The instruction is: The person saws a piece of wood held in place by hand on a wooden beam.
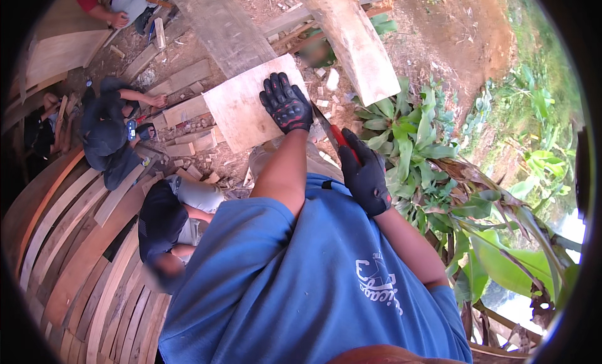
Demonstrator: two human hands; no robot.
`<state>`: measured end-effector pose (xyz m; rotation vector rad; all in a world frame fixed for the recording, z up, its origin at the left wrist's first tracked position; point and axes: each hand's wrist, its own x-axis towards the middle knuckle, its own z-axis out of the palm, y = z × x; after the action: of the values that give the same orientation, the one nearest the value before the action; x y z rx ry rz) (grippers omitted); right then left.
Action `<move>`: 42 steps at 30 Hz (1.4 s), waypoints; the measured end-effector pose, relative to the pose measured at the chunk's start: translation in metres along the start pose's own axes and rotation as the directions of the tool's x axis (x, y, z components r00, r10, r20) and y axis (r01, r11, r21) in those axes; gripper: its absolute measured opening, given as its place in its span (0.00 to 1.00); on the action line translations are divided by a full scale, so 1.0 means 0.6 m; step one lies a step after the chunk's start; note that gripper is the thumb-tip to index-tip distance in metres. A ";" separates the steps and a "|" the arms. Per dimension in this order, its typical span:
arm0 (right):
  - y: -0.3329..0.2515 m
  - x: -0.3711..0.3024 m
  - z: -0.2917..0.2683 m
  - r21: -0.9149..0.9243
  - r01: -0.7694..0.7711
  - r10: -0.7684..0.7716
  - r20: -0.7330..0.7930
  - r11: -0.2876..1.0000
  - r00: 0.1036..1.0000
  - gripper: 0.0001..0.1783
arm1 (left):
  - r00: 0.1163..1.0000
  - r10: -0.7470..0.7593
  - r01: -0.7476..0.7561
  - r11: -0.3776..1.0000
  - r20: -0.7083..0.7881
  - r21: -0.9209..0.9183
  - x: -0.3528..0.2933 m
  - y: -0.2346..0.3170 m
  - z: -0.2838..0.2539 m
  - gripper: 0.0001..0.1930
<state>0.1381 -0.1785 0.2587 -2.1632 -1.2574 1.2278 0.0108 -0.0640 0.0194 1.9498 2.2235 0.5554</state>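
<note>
A pale, squarish wooden board [237,116] lies in front of me, its far edge meeting a long weathered plank [226,31]. My left hand [287,103], in a black glove with red accents, rests flat on the board's right part with its fingers stretched out. In a similar black glove, my right hand [365,179] is wrapped around the red handle of a handsaw [340,138]. The saw's blade runs forward and left to the board's right edge, beside my left hand. Whether its teeth bite into the wood, I cannot tell.
A thick light plank [357,47] juts in at the far right. Leafy plants [407,125] grow close to my right arm. Several people work at left, one in a dark cap [105,132]. Curved wooden ribs [81,238] fill the lower left; offcuts [188,147] litter the ground.
</note>
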 end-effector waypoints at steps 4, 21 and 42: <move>-0.002 0.003 0.018 -0.007 0.018 -0.017 0.041 1.000 0.999 0.29 | 1.000 -0.019 0.019 1.000 0.016 0.013 0.000 -0.005 0.006 0.26; 0.023 0.004 0.026 -0.019 0.125 -0.126 -0.042 0.992 0.991 0.27 | 0.999 0.031 -0.030 0.999 -0.035 0.021 -0.001 -0.009 0.014 0.27; 0.054 0.087 0.076 0.055 0.024 -0.027 0.051 0.998 0.998 0.27 | 1.000 -0.007 0.007 1.000 0.027 -0.014 -0.011 -0.010 0.011 0.28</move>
<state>0.1299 -0.1579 0.1856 -2.0834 -1.2535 1.3000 0.0084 -0.0697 0.0101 1.9307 2.2032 0.5385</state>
